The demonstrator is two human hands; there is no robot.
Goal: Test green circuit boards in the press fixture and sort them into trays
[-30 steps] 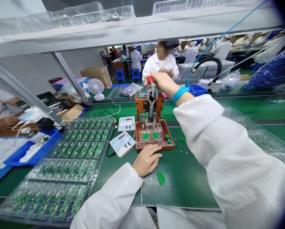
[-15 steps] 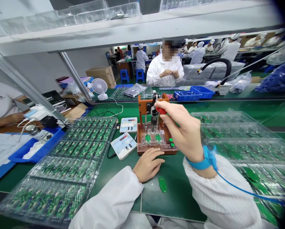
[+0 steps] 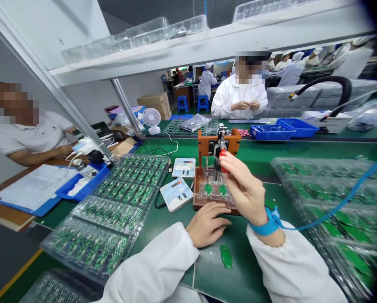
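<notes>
My right hand [image 3: 247,189] is closed round the red handle [image 3: 223,159] of a toggle clamp on a small brown test fixture [image 3: 220,139]. Under the clamp, a clear plate [image 3: 215,191] lies over green circuit boards [image 3: 208,189]. With fingers stretched out, my left hand [image 3: 209,225] rests at the front edge of the fixture's base. A loose green board [image 3: 226,256] lies on the bench just in front of that hand. Around my right wrist is a blue wrist strap [image 3: 266,225] with its cord running off to the right.
Trays of circuit boards [image 3: 125,198] stand at the left, and more clear trays [image 3: 330,202] at the right. Two meter boxes [image 3: 176,194] sit left of the fixture. Behind are a fan [image 3: 151,118] and blue bins [image 3: 272,131]. A co-worker [image 3: 241,99] sits opposite, another person at the left.
My right hand has brought the red handle lower, so it now points down beside the clamp. My left hand stays by the base. The view has turned left.
</notes>
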